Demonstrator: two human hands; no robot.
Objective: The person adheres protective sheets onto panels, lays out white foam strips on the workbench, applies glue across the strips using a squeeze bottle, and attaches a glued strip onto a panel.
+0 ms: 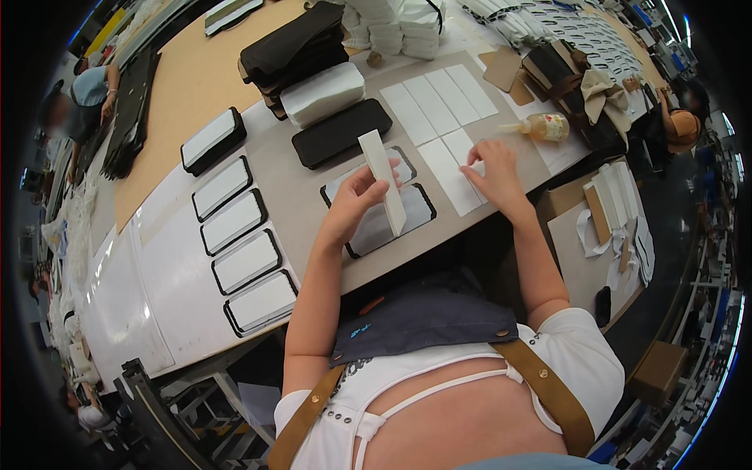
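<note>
My left hand [354,202] is closed on a narrow white strip [374,154], held up on its edge between thumb and fingers. Below it lie two black-edged rounded panels, a farther panel [406,166] and a nearer panel [417,210], both partly hidden by hand and strip. My right hand [499,174] is over the flat white strips, its thumb and fingertips pinched at the edge of one white strip [454,186]. Farther off, more white strips [439,98] lie side by side.
Left, several black-edged white panels [247,258] form a column. Beyond my hands are a black rounded panel [342,131], a white stack [323,94] and dark folded material [294,47]. A bottle [546,127] lies on its side at right. Other people work farther away on both sides.
</note>
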